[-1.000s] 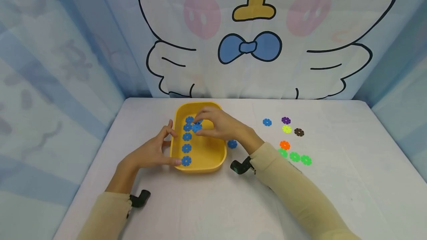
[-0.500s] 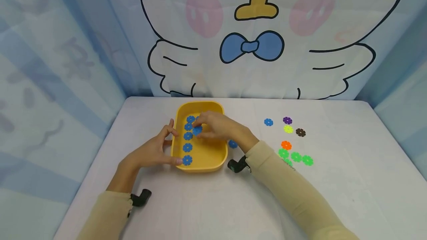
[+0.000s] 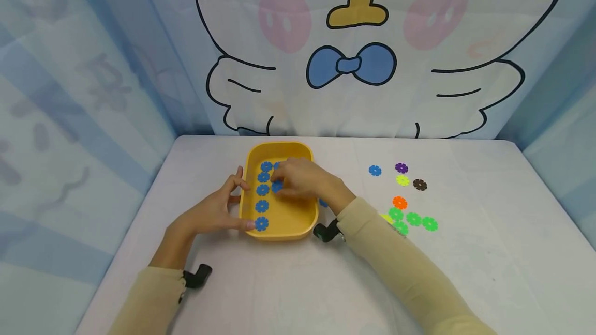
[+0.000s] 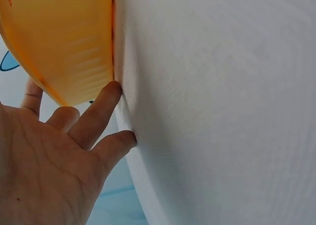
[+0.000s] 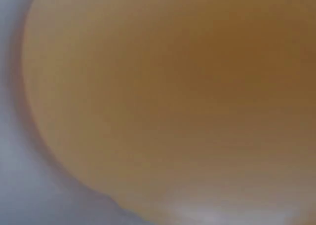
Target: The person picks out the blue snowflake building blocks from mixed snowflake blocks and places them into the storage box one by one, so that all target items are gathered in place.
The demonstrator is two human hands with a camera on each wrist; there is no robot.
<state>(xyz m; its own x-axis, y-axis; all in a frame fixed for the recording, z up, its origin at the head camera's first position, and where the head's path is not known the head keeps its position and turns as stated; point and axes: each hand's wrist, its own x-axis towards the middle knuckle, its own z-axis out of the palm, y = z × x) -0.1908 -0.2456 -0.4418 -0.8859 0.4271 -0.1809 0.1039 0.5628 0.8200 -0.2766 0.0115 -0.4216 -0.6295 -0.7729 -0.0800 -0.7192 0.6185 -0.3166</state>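
In the head view a yellow tray [image 3: 298, 221] stands left of the table's middle. A column of several blue snowflake discs [image 3: 262, 206] lies along its left side, and another disc [image 3: 277, 165] shows partly beyond my right fingers. My left hand [image 3: 216, 208] rests at the tray's left side, thumb over the rim. The left wrist view has its spread fingers [image 4: 96, 114] by the tray's outer wall and the table. Inside the tray, my right hand [image 3: 304, 179] pinches a blue snowflake disc [image 3: 277, 186], partly hidden by the fingers. Only blurred yellow tray [image 5: 148, 96] fills the right wrist view.
Right of the tray lie loose discs: a blue one [image 3: 374, 170], a purple one [image 3: 401, 168], a brown one [image 3: 420, 184], an orange one [image 3: 399, 202], yellow ones [image 3: 402, 180] and several green ones [image 3: 413, 219]. Another blue disc [image 3: 323, 203] is half hidden by the right wrist.
My right hand, with the blue snowflake disc, has moved slightly down and nearer inside the tray, closer to the second column. The left hand has stayed at the tray's side.
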